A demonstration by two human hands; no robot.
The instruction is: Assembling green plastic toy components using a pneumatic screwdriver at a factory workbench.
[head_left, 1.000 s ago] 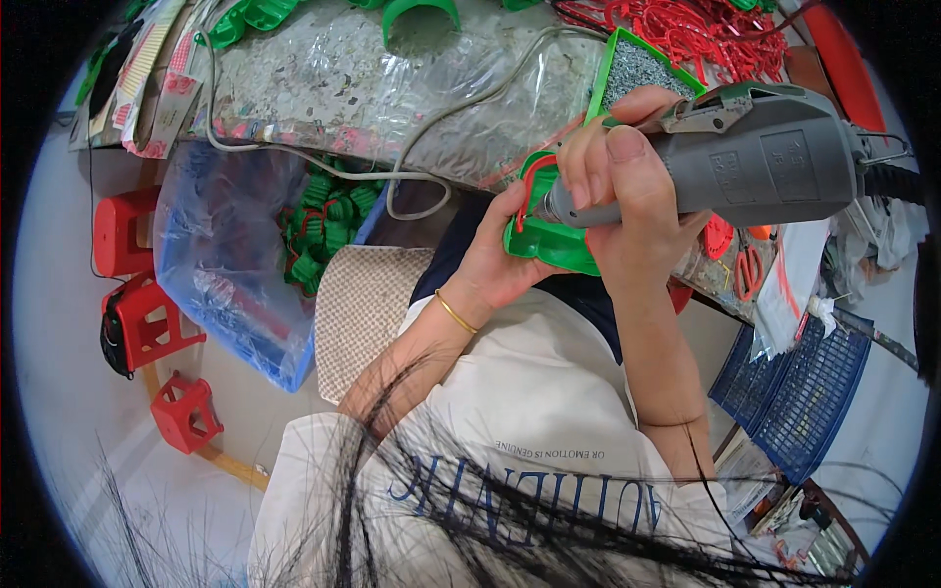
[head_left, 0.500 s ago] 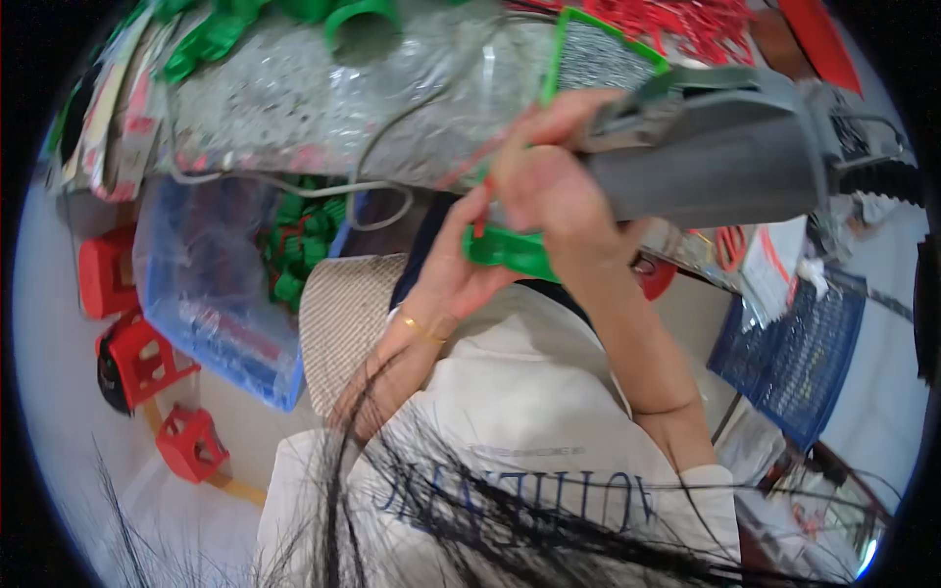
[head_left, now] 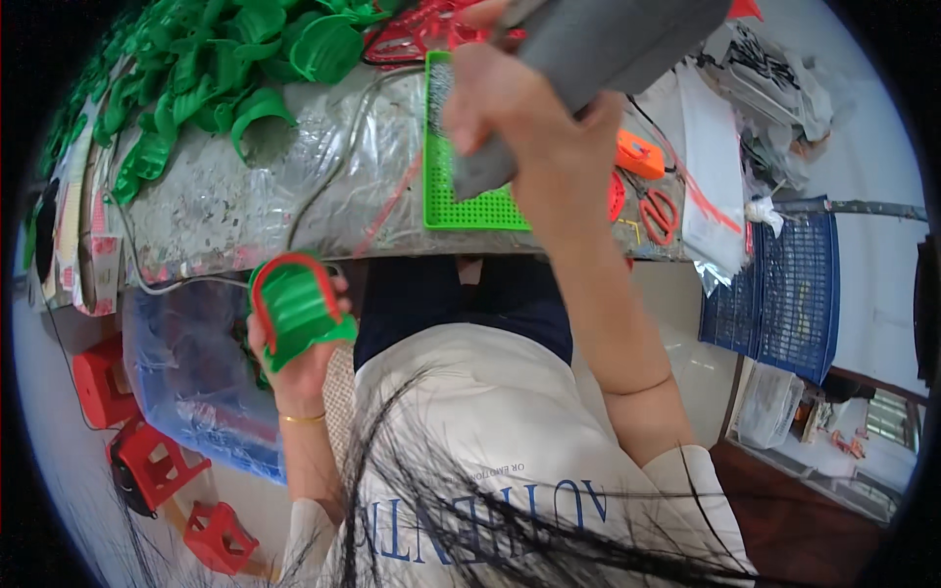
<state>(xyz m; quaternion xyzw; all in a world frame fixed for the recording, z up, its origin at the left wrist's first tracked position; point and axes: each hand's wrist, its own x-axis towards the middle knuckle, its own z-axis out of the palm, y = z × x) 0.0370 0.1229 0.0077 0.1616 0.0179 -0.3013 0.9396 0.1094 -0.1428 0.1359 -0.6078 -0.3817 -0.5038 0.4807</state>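
My left hand [head_left: 299, 377] is closed around a curved green plastic piece [head_left: 299, 309] with a red strip along its arched edge. It holds the piece low at the left, beyond the table's front edge and by a bag-lined blue bin [head_left: 196, 363]. Up at the right, my right hand [head_left: 534, 118] grips a bulky grey power tool [head_left: 622, 44], partly cut off by the top of the view; its exact kind is not clear. Beneath the tool lies a green perforated tray [head_left: 475, 211] with small silvery metal bits at its far end.
Many loose green plastic parts [head_left: 216, 59] are heaped at the table's far left, with red parts [head_left: 417, 34] beside them. Red-handled scissors [head_left: 659, 216] and an orange tool [head_left: 639, 154] lie on the right. Blue baskets [head_left: 799, 284] and red stools [head_left: 157, 461] stand around.
My hands were together at the green piece and have parted. The left has carried the piece left and down; the right has moved the grey tool up and to the left, over the tray.
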